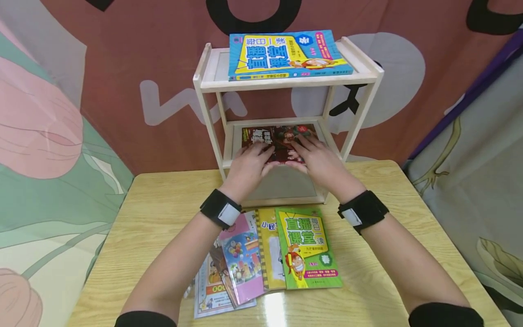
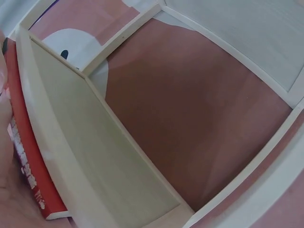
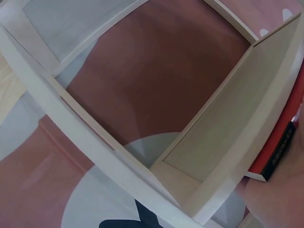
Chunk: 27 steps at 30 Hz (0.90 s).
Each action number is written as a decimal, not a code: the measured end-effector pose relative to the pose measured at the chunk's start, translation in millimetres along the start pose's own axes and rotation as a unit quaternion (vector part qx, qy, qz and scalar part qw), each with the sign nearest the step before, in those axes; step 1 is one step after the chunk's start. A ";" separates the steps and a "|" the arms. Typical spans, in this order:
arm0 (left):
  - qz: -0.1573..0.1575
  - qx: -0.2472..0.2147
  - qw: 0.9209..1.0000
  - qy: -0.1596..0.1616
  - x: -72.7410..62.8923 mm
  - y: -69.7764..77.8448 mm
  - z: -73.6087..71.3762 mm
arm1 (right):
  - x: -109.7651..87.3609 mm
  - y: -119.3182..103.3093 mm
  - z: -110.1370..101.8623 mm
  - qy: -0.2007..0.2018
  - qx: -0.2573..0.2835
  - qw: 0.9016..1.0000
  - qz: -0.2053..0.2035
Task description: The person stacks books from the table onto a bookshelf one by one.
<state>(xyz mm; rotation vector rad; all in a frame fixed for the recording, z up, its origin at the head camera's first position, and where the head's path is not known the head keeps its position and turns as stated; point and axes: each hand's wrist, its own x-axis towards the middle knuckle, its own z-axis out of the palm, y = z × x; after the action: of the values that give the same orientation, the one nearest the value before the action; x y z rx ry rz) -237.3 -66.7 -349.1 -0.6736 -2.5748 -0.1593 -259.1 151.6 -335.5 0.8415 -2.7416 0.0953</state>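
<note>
A dark red book (image 1: 281, 146) lies flat on the middle shelf of a small white wooden rack (image 1: 290, 84). My left hand (image 1: 246, 165) rests on its left part, fingers over the cover and thumb at the near edge. On the right part, my right hand (image 1: 324, 164) lies with fingers spread, its thumb pointing inward along the same edge. The left wrist view shows the red spine (image 2: 35, 161) beside the left hand (image 2: 10, 185). In the right wrist view, the red and black spine (image 3: 275, 154) sits against the right hand (image 3: 280, 197). The fingers cover parts of the book.
A blue and yellow book (image 1: 286, 56) lies on the rack's top shelf. In front of the rack, several books overlap on the wooden table (image 1: 380, 272): green (image 1: 306, 247), yellow (image 1: 271, 261), pink (image 1: 245, 268) and white-edged (image 1: 204, 290). A printed cloth (image 1: 163, 136) hangs behind.
</note>
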 end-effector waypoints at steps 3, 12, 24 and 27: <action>-0.008 0.017 1.000 -0.016 -0.2 -1.6 3.3 | 2.9 0.5 1.1 -0.026 0.001 1.000 0.016; -0.030 0.024 0.997 -0.067 2.8 -5.2 4.6 | 16.3 5.3 0.1 -0.096 0.013 0.995 0.036; -0.052 -0.016 0.986 -0.156 11.3 -8.4 -1.1 | 24.6 9.9 -0.5 -0.131 0.021 0.990 0.057; -0.050 -0.021 0.986 -0.158 12.9 -9.4 -1.3 | 25.6 11.0 -0.3 -0.134 0.020 0.989 0.059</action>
<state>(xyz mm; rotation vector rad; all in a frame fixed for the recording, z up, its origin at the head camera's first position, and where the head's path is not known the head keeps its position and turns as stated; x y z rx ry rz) -251.4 -69.6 -341.8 -0.6265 -2.9203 -0.1489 -285.5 146.9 -328.0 0.7515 -3.0512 0.0654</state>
